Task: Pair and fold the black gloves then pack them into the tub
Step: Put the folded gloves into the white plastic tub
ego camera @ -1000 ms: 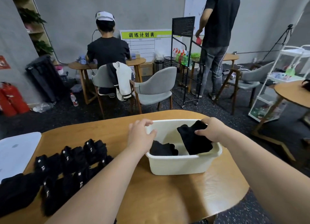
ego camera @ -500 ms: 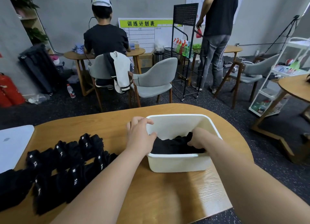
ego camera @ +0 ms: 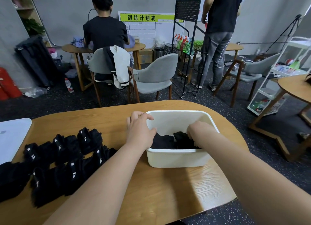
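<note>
The folded gloves (ego camera: 164,141) are lying low inside the white tub (ego camera: 176,157), which is sitting right of centre on the wooden table (ego camera: 151,191), with bare tabletop showing below it. The left hand (ego camera: 139,128) is gripping the tub's left rim, while the right hand (ego camera: 200,130) is curling down onto the folded gloves, its fingertips hidden, so I cannot tell its grip. Unpacked gloves (ego camera: 67,157) are lying at lower left, the outermost cut off by the frame edge.

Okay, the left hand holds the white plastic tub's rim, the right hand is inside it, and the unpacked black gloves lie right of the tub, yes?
One slip: the head view shows the unpacked black gloves lying left of the white plastic tub. The left hand and right hand are as you said.
</note>
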`<state>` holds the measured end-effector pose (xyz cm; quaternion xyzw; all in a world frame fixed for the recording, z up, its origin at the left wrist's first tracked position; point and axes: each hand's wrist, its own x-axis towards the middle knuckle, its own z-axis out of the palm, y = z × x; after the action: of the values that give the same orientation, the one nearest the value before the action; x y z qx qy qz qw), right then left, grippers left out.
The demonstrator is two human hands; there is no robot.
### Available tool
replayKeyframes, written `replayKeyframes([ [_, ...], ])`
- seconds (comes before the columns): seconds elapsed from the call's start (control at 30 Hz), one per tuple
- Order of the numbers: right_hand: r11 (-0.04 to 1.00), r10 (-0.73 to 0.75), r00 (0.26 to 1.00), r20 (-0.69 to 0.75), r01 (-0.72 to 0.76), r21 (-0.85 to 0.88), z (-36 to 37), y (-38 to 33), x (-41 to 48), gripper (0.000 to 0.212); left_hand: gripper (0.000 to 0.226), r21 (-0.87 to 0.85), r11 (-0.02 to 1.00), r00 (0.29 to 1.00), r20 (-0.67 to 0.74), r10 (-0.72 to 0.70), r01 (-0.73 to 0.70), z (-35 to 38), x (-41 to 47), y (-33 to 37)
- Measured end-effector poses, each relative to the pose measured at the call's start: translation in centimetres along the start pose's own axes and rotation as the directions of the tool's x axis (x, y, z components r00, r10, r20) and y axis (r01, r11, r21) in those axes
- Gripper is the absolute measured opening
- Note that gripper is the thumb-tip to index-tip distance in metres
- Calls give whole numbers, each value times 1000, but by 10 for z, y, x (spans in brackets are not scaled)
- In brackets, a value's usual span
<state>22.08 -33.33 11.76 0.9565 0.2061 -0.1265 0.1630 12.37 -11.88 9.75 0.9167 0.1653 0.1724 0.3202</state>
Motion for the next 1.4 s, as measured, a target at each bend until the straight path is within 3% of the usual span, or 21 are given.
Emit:
replayKeyframes([
  [0.13, 995, 39, 996, 81, -47, 88, 11, 2, 7, 19, 35, -6, 1000, 1000, -1, -9, 9, 1, 0, 0],
  [0.23, 989, 29, 992, 121, -47, 143, 7, 2, 5, 7, 34, -8, 1000, 1000, -6, -13, 13, 1, 0, -1],
  [0.3, 982, 18, 987, 157, -46, 182, 5, 3, 4, 33, 34, -16, 1000, 1000, -9, -16, 16, 1, 0, 0],
  [0.37, 973, 5, 983, 185, -48, 227, 3, 2, 2, 45, 33, -36, 999, 1000, -7, -19, 19, 2, 1, 0],
  [0.6, 988, 8, 967, 254, -47, 150, -2, -6, 7, 38, 30, -23, 1000, 1000, 9, -10, 10, -2, -1, 1],
  [0.87, 997, 20, 999, 36, -23, 79, -26, -2, -20, 37, 37, 0, 1000, 993, 120, 16, -16, -27, 0, 6],
  [0.97, 989, 35, 998, -46, -28, 146, -39, -2, -31, 41, 40, -24, 1000, 993, 113, 21, -18, -42, -5, 5],
  [1.1, 963, -9, 977, -215, 66, 260, -55, -15, -43, 42, 38, -33, 999, 996, 92, -7, 10, -65, -18, -4],
  [1.4, 905, -153, 917, -368, 279, 320, -101, -98, -83, 36, 40, 23, 998, 997, 54, -63, 62, -125, -64, -54],
])
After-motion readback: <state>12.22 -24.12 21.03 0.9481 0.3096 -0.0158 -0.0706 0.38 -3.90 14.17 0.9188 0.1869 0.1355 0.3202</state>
